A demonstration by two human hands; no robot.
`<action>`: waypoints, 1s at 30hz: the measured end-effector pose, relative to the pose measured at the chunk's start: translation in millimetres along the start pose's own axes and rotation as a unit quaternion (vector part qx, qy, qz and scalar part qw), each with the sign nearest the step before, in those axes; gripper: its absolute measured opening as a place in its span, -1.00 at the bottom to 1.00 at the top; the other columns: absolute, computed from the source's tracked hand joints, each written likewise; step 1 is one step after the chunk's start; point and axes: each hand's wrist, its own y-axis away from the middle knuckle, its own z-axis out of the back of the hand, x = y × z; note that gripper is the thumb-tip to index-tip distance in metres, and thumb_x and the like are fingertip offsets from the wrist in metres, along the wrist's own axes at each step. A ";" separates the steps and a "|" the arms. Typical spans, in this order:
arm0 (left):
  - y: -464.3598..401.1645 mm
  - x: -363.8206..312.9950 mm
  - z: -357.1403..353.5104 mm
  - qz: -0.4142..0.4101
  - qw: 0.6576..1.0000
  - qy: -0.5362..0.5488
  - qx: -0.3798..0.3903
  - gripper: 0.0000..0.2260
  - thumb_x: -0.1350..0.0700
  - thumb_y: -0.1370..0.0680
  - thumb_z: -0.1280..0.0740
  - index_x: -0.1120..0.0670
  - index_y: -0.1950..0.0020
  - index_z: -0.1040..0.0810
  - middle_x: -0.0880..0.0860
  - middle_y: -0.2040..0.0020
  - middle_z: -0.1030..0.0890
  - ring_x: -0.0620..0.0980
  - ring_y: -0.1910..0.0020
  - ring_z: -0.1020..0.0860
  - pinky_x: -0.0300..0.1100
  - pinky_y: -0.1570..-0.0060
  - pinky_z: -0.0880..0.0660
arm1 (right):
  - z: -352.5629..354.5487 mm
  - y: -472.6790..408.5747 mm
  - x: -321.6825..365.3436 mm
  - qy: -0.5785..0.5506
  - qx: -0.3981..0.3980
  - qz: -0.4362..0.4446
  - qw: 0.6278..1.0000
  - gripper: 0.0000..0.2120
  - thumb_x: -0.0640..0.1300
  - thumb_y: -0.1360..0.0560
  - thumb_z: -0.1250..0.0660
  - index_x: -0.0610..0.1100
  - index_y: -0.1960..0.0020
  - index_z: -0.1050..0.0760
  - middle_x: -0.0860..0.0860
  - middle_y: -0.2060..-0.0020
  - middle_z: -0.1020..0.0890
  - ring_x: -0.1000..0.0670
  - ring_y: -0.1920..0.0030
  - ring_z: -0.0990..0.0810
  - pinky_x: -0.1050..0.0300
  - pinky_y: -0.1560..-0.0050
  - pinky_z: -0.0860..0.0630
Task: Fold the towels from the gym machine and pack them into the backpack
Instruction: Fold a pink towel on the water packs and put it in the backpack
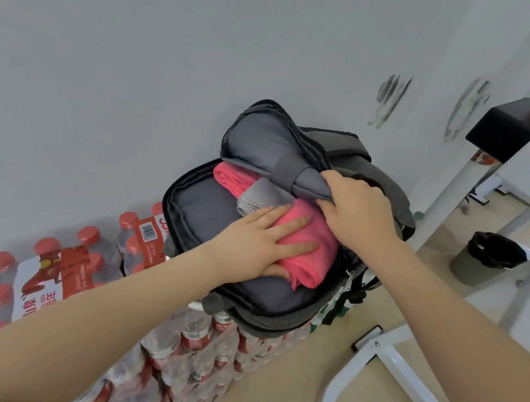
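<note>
A dark grey backpack (203, 207) lies open on stacked packs of bottled water. Inside it sit a folded pink towel (317, 253), a grey towel (264, 194) behind it and another pink towel (230, 177) at the back. My left hand (262, 243) lies flat with straight fingers on the front pink towel, the thumb tucked under its edge. My right hand (358, 208) grips the edge of the backpack's grey flap (263, 144), holding it up over the towels.
Shrink-wrapped water bottles with red caps (61, 263) stand at the left and under the backpack. A white metal machine frame (402, 378) runs along the right, with a black pad (516, 127) above. A grey bin with a black liner (488, 259) stands on the floor.
</note>
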 end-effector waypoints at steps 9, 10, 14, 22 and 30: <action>-57.4 7.5 -0.4 0.118 0.983 0.052 0.130 -0.55 -0.05 -0.63 -0.02 -0.12 -0.51 0.00 0.04 -0.54 0.01 0.16 -0.47 -0.07 0.02 -0.35 -0.19 | -5.3 5.9 -0.1 -0.022 -0.022 0.007 0.999 -0.60 -0.08 -0.55 -0.19 -0.04 -0.36 -0.24 -0.10 -0.06 -0.59 -0.24 -0.02 -0.56 -0.01 0.15 -0.41; -57.6 7.0 1.2 0.116 0.983 0.050 0.130 -0.55 -0.04 -0.63 -0.02 -0.11 -0.51 0.01 0.05 -0.54 0.02 0.16 -0.47 -0.07 0.02 -0.36 -0.15 | -6.4 6.6 0.3 -0.022 -0.026 0.013 0.999 -0.59 -0.07 -0.54 -0.19 -0.03 -0.37 -0.22 -0.09 -0.05 -0.59 -0.24 0.00 -0.57 0.00 0.16 -0.41; -25.5 9.8 0.5 0.079 0.994 0.063 0.049 -0.55 -0.07 -0.57 -0.10 0.03 -0.45 -0.27 0.16 -0.44 -0.30 0.20 -0.40 -0.30 0.05 -0.37 -0.24 | -11.8 12.6 4.3 -0.005 -0.020 0.017 1.000 -0.56 -0.06 -0.55 -0.19 -0.03 -0.40 -0.20 -0.08 -0.11 -0.56 -0.24 0.01 -0.58 0.01 0.19 -0.43; 57.2 0.6 5.8 0.135 0.984 0.113 -0.033 -0.55 -0.10 -0.52 -0.08 0.09 -0.26 -0.52 0.10 -0.20 -0.59 0.09 -0.10 -0.60 -0.01 -0.02 -0.56 | -53.3 35.9 24.4 0.096 -0.051 0.027 0.994 -0.54 -0.14 -0.25 -0.50 -0.17 -0.12 -0.53 -0.15 0.23 -0.63 -0.15 0.41 -0.58 0.12 0.39 -0.49; 124.3 -15.3 22.0 0.281 0.952 0.122 -0.016 -0.56 -0.11 -0.54 -0.06 0.08 -0.25 -0.52 0.07 -0.20 -0.59 0.06 -0.09 -0.61 -0.08 0.08 -0.58 | -49.6 45.7 65.1 0.089 0.006 0.022 0.996 -0.29 0.05 -0.25 -0.49 -0.32 -0.26 -0.42 -0.27 -0.21 -0.52 -0.25 -0.18 -0.52 -0.16 -0.22 -0.42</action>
